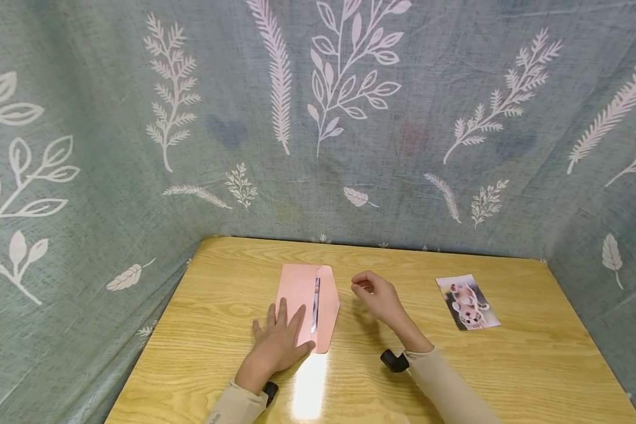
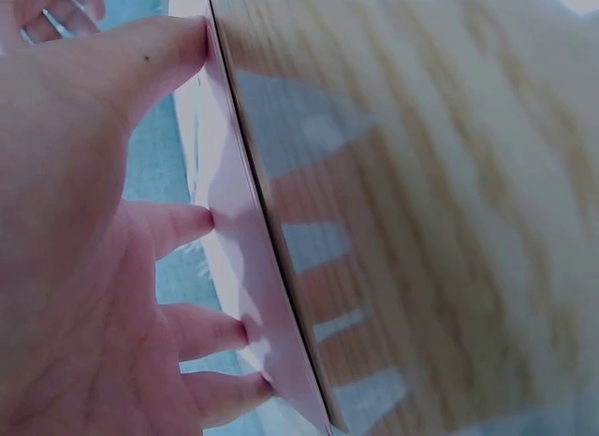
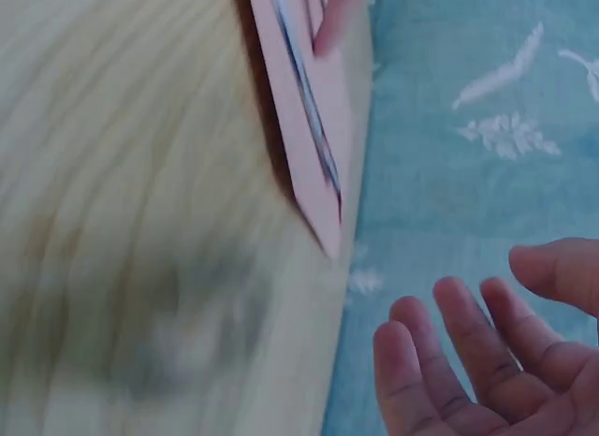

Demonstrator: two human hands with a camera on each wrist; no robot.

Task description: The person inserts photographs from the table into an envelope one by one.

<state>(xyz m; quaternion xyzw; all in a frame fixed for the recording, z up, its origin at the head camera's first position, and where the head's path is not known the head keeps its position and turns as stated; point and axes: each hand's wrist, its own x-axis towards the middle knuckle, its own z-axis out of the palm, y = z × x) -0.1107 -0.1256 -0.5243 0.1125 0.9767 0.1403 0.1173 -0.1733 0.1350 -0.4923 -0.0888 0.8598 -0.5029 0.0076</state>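
A pink envelope (image 1: pixel 297 288) lies on the wooden table with its flap (image 1: pixel 328 312) spread out to the right. A narrow strip of a picture card (image 1: pixel 315 303) shows in the envelope's opening. My left hand (image 1: pixel 281 340) rests on the envelope's near part with fingers spread; in the left wrist view its fingertips (image 2: pixel 229 331) touch the pink paper. Right of the flap, my right hand (image 1: pixel 376 296) hovers above the table and holds nothing. Its fingers (image 3: pixel 454 352) are loosely bent, apart from the thumb, in the right wrist view.
A photo card (image 1: pixel 468 302) of a light-furred animal lies on the table to the right of my right hand. A grey-green cloth with white leaf prints (image 1: pixel 307 118) hangs behind and beside the table (image 1: pixel 540 365). Light glares on the wood near the front.
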